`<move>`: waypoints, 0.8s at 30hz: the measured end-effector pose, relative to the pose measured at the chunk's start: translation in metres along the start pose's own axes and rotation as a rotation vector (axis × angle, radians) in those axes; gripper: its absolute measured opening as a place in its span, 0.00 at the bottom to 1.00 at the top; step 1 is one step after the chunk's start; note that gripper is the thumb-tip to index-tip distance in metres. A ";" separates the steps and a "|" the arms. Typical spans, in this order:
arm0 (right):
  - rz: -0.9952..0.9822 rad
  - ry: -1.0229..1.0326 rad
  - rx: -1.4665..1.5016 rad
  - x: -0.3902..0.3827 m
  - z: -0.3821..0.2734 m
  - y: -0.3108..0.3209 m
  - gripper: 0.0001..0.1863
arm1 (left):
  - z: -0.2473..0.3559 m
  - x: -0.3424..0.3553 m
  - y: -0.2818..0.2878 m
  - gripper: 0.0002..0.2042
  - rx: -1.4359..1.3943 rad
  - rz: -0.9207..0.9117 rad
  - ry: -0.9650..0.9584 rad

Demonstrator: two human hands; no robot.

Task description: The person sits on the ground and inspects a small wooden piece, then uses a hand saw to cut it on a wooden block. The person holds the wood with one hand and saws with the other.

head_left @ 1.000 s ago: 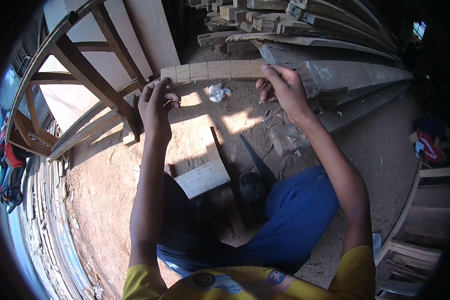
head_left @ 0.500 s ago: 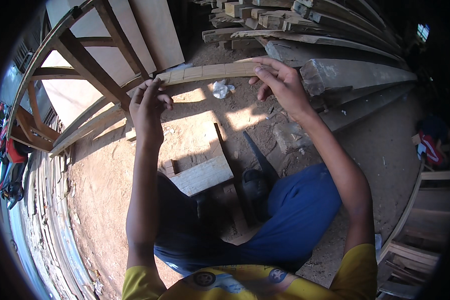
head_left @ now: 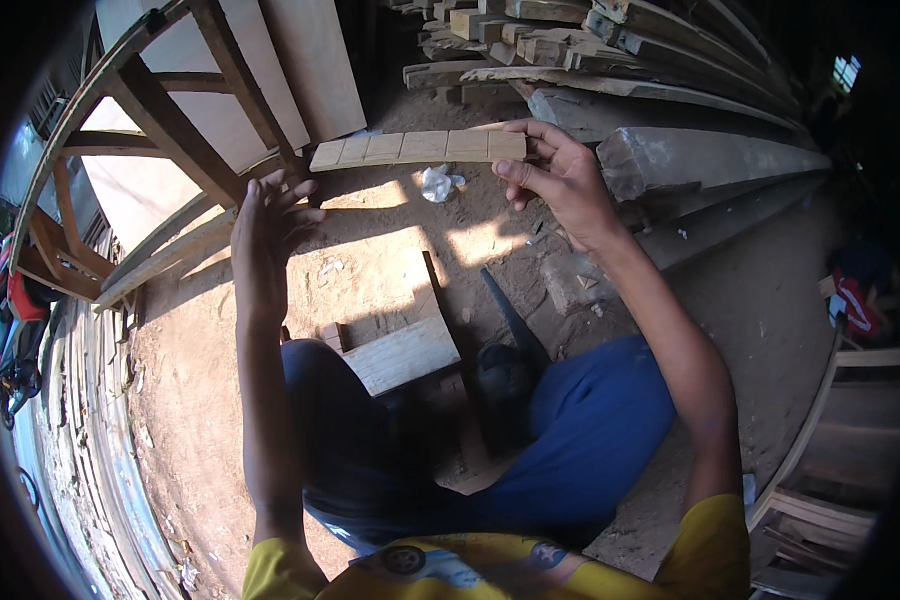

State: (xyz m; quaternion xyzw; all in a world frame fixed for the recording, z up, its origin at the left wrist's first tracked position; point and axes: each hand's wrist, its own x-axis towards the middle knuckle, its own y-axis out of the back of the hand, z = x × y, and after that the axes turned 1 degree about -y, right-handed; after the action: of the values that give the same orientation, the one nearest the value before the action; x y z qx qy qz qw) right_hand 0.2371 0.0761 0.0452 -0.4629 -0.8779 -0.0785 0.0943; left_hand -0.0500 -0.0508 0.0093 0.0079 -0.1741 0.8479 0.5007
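Note:
A pale, slightly curved strip of wood (head_left: 417,147), marked by several cross lines along its face, hangs in the air before me. My right hand (head_left: 555,175) pinches its right end between thumb and fingers. Just off the strip's left end, my left hand (head_left: 273,212) has its fingers loosely spread, with nothing in them. Below, between my knees, a light wooden block (head_left: 402,356) lies on the ground beside a dark upright board.
To the left stands a curved wooden frame (head_left: 160,115) with crossbars, in front of pale panels (head_left: 320,70). Stacked planks (head_left: 570,45) and a thick beam (head_left: 710,155) lie at the upper right. Crumpled white plastic (head_left: 437,184) is on the ground. A person (head_left: 863,285) is at the far right.
My left hand has let go of the strip's left end and moved left and down. The strip has turned to show more of its marked face, still in my right hand.

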 end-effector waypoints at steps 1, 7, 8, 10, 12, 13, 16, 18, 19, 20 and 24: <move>0.018 0.013 0.031 -0.001 -0.003 0.001 0.22 | 0.006 -0.022 0.014 0.22 0.098 0.016 -0.041; -0.021 0.059 0.080 0.000 -0.003 0.002 0.23 | -0.024 -0.229 0.124 0.16 0.544 0.606 0.244; 0.005 0.053 0.085 -0.001 0.000 0.003 0.23 | -0.034 -0.272 0.138 0.19 0.468 0.581 0.480; 0.049 0.036 0.083 -0.004 0.003 0.003 0.21 | -0.046 -0.337 0.130 0.22 0.374 0.628 0.660; 0.081 0.001 0.066 -0.003 0.004 0.001 0.21 | -0.044 -0.358 0.112 0.21 0.357 0.708 0.590; 0.089 -0.013 0.064 -0.001 0.005 -0.001 0.21 | -0.041 -0.358 0.105 0.19 0.336 0.818 0.541; 0.040 -0.032 0.181 0.003 0.009 -0.009 0.22 | -0.041 -0.369 0.112 0.18 0.193 0.884 0.653; 0.018 -0.023 0.223 0.006 0.006 -0.018 0.22 | -0.044 -0.374 0.109 0.18 0.151 0.877 0.702; 0.006 -0.016 0.230 0.006 0.002 -0.024 0.22 | -0.045 -0.378 0.113 0.18 0.085 0.881 0.716; -0.006 -0.010 0.236 0.007 -0.002 -0.028 0.22 | -0.047 -0.385 0.119 0.18 0.018 0.884 0.729; -0.032 0.021 0.230 0.009 -0.008 -0.039 0.21 | -0.036 -0.386 0.108 0.20 -0.086 0.939 0.745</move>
State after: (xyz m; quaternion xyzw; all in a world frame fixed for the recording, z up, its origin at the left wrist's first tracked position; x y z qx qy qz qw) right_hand 0.2002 0.0595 0.0532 -0.4341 -0.8873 0.0164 0.1547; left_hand 0.0565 -0.4140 -0.1281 -0.3880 -0.0057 0.9162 0.0998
